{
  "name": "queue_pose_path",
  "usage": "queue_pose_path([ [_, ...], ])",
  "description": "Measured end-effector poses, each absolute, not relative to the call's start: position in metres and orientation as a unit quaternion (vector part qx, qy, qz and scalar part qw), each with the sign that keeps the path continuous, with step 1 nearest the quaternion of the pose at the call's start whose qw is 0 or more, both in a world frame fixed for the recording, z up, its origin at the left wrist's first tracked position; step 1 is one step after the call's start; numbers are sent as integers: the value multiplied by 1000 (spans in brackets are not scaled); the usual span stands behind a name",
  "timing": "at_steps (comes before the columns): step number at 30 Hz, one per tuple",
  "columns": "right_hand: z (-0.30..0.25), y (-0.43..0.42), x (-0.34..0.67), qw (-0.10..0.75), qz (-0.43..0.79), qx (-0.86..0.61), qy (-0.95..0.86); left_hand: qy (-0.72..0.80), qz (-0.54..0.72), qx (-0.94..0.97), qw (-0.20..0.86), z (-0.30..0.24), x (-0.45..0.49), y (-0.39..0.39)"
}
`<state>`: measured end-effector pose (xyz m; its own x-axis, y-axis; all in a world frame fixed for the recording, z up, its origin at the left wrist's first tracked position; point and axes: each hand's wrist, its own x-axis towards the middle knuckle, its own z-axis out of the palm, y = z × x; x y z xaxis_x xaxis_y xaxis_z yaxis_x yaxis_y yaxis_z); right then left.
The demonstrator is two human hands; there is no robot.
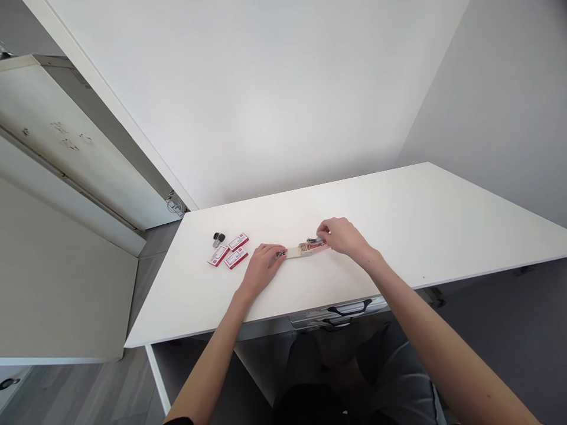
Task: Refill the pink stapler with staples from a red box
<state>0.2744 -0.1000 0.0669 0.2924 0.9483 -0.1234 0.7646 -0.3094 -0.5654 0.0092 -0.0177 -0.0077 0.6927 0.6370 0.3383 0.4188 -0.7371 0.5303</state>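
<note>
A cream and pink stapler point(293, 252) lies opened out on the white desk, its metal inner part showing. The fingers of my left hand point(264, 264) are closed over its left end, where some dark lettering shows. My right hand point(340, 234) is at the other end, thumb and fingertips pinched on a small silver piece point(313, 241) that looks like a strip of staples. That piece is just above the stapler's metal part; whether it touches cannot be made out. The fingertips partly hide the pink end.
Three small red-and-white boxes point(236, 258) lie left of my left hand. Behind them are small black-and-silver items point(218, 238), too small to name. The white desk point(398, 224) meets a wall at the back; drawers with dark handles point(349, 308) sit below its front edge.
</note>
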Motion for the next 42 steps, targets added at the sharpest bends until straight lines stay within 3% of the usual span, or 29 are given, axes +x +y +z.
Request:
queue_pose_path([
  [20,71,-110,251,220,207,-787,-538,293,261,895,212,-6,11,-18],
  [26,71,-114,255,213,141,-800,-543,293,262,896,209,-6,10,-18],
  [29,67,-121,264,281,117,-795,-524,295,260,896,209,-5,10,-19],
  [34,37,-137,286,498,64,-752,-428,297,264,894,209,-6,11,-19],
  [38,3,-146,289,582,235,-711,-318,305,258,891,218,-5,10,-20],
  [42,-12,-146,274,619,330,-618,-354,316,248,886,232,-4,9,-20],
])
